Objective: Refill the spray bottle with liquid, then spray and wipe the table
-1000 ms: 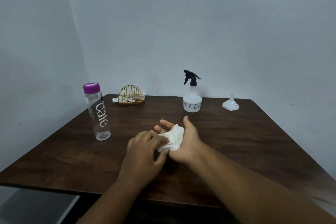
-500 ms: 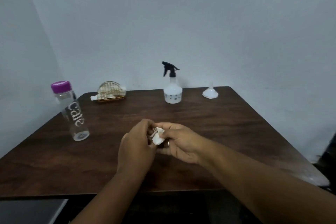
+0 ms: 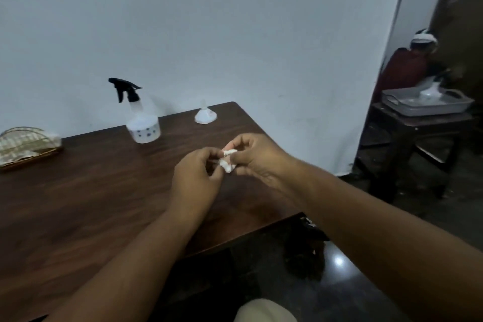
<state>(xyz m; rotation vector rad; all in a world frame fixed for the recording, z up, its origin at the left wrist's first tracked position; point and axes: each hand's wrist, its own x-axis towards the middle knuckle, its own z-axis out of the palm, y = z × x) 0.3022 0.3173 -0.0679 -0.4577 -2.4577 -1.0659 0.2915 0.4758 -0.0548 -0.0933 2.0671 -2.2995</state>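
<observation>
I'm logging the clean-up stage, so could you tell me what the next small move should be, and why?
Probably carry the crumpled tissue away for disposal: both the left hand and right hand pinch it into a small wad above the table, while the spray bottle stands untouched.

Most of the white tissue (image 3: 226, 162) is hidden inside the curled fingers (image 3: 236, 144) of both hands; only crumpled bits show between them. Far to the fingers' left, the wire napkin holder (image 3: 24, 144) is cut off by the picture's edge. Beyond the fingers to the right, a blurred figure (image 3: 410, 65) sits, perhaps over a grey tray (image 3: 428, 106).
</observation>
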